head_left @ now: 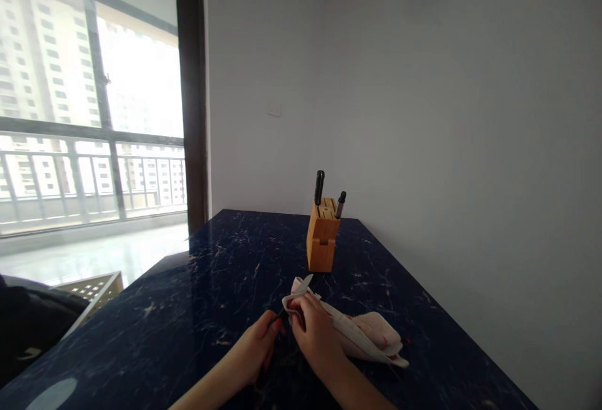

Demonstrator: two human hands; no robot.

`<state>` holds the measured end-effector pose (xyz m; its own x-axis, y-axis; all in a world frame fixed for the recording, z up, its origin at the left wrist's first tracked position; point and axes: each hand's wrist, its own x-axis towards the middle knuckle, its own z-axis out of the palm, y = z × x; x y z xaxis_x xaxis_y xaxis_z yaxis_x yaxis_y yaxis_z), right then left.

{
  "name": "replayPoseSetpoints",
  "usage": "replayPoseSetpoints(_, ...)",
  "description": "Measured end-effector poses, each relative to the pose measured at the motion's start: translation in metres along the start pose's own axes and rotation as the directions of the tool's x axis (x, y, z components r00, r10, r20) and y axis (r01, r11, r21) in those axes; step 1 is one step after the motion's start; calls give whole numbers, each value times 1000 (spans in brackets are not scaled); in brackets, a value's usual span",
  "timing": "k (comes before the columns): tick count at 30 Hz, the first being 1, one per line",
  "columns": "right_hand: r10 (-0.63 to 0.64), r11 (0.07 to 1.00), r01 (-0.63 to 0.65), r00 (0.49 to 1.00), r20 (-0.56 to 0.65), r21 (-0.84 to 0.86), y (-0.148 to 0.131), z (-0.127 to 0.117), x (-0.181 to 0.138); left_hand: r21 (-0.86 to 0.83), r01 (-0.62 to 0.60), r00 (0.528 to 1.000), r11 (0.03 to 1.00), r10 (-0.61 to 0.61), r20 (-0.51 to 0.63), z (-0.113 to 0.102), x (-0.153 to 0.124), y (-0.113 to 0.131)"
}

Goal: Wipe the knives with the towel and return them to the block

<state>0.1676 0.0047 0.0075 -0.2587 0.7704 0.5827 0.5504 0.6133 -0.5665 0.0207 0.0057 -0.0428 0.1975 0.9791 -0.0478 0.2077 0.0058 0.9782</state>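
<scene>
My left hand (256, 348) is closed around the dark handle of a knife low over the table. The knife's pale blade (305, 284) points away from me, its tip sticking out of a white cloth (371, 335). With my right hand (314, 330) I pinch that cloth around the blade. The rest of the cloth lies bunched on the table to the right. A wooden knife block (322, 242) stands a little beyond the hands, with two black-handled knives (319, 188) in its slots.
The dark blue marbled table (188, 310) runs along a white wall on the right. To the left are a large window with a balcony railing and a perforated white box (96, 288) beside the table.
</scene>
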Motion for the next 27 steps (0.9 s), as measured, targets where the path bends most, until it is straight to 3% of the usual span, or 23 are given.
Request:
replayPoseSetpoints(8, -20, 1000, 20, 1000, 12, -16, 1, -4, 0, 51, 39, 998, 998, -42, 53, -7, -2, 4)
replayPoseSetpoints(17, -37, 993, 39, 999, 19, -112, -2, -6, 0, -23, -54, 999, 998, 54, 7, -4, 6, -12)
replayPoseSetpoints(27, -53, 982, 57, 998, 30, -180, -5, -9, 0, 100, 24, 999, 995, -27, 26, -3, -7, 14)
